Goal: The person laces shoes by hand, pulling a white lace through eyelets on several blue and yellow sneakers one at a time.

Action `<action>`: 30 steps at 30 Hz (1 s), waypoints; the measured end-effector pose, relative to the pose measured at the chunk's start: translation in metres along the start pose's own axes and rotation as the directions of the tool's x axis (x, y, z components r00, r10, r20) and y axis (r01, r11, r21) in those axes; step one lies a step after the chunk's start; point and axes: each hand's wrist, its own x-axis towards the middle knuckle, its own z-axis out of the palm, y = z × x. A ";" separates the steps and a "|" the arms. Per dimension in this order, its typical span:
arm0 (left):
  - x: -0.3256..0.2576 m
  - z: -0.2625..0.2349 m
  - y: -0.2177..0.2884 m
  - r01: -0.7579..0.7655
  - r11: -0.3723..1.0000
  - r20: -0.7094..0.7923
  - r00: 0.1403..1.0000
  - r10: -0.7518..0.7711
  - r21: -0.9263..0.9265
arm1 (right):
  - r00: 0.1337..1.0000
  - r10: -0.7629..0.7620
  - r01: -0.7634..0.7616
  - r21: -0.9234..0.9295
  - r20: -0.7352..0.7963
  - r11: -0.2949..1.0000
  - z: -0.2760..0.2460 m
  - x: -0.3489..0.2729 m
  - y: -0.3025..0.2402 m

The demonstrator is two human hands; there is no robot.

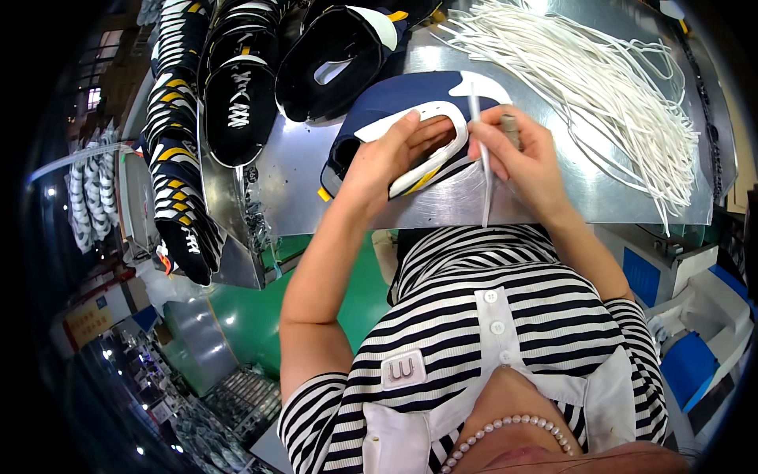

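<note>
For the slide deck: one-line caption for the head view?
Left hand steadies a navy-and-white shoe upper on a metal table; right hand holds a white lace.

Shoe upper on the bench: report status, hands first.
Left hand flat on the navy shoe upper, pinning it. Right hand pinching a white lace at its collar. Lace bundle lying apart, nothing blocking.

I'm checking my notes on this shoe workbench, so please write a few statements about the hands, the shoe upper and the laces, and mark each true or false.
1. The left hand rests on the navy and white fabric shoe upper. True.
2. The right hand is empty. False: it holds a white shoelace.
3. The bundle of loose white laces lies on the shiny metal table. True.
4. The finished black shoes sit to the person's right. False: they are on the left.
</note>
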 end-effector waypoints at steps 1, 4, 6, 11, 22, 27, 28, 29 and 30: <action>-0.002 0.005 -0.002 -0.022 1.000 0.033 0.999 0.022 0.011 | 1.000 0.025 -0.025 0.009 0.004 1.000 -0.001 0.001 0.001; -0.005 0.009 -0.013 -0.156 0.985 0.115 0.983 0.146 0.076 | 0.998 0.052 -0.052 0.000 0.039 0.999 -0.002 0.005 0.005; 0.001 0.001 -0.016 -0.193 0.978 0.155 0.971 0.180 0.073 | 0.997 0.002 0.003 -0.060 0.075 0.998 0.001 0.003 0.005; 0.001 0.011 -0.017 -0.247 0.964 0.032 0.969 0.245 0.094 | 0.999 -0.042 0.047 -0.181 0.031 0.982 0.001 0.001 0.003; -0.010 0.025 -0.011 -0.344 0.909 -0.177 0.905 0.388 0.235 | 0.998 -0.052 0.056 -0.339 0.019 0.939 0.008 -0.005 0.003; -0.008 0.023 -0.017 -0.340 0.902 -0.198 0.897 0.396 0.268 | 0.989 -0.150 0.137 -0.326 -0.015 0.935 0.007 -0.017 0.003; -0.008 0.025 -0.017 -0.353 0.895 -0.200 0.889 0.412 0.273 | 0.986 -0.167 0.152 -0.361 -0.012 0.920 0.004 -0.017 0.001; -0.008 0.025 -0.018 -0.364 0.887 -0.199 0.882 0.427 0.285 | 0.983 -0.184 0.166 -0.396 -0.008 0.903 0.002 -0.017 -0.004; -0.008 0.026 -0.018 -0.376 0.877 -0.194 0.875 0.442 0.300 | 0.979 -0.203 0.181 -0.429 -0.006 0.885 0.000 -0.017 -0.008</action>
